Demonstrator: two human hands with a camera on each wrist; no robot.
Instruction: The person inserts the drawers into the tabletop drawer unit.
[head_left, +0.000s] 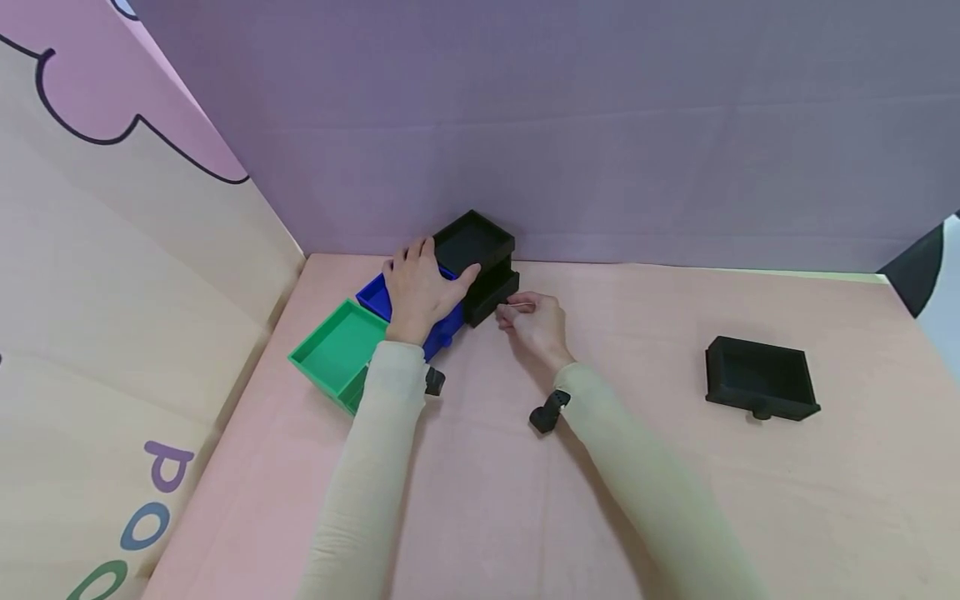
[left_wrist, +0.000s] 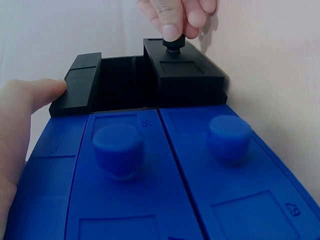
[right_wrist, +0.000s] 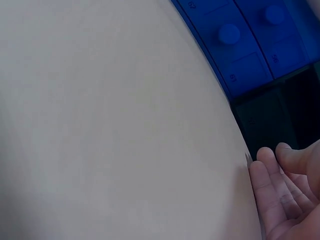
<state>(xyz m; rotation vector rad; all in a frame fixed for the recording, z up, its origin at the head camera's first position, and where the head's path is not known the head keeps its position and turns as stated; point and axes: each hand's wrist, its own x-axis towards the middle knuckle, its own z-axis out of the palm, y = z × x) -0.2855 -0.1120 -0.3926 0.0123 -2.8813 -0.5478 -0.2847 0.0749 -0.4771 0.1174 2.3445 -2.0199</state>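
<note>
My left hand (head_left: 420, 292) lies across the blue drawer unit (head_left: 444, 333), fingers spread over its top. Its thumb (left_wrist: 42, 92) touches the upper front of the black drawer unit (head_left: 472, 237), which stands against the blue one. My right hand (head_left: 534, 321) pinches the small black knob (left_wrist: 173, 45) of the lower black drawer (left_wrist: 192, 82). That drawer sticks out a little past the frame, below a dark vacant slot. In the right wrist view, the right fingers (right_wrist: 270, 195) sit at the drawer's front, hiding the knob.
A green drawer unit (head_left: 337, 342) stands at the left, joined up to the blue one. One loose black drawer (head_left: 757, 375) rests on the pink cloth (head_left: 637, 325) at the right. The grey-purple backdrop (head_left: 600, 167) rises close behind the units.
</note>
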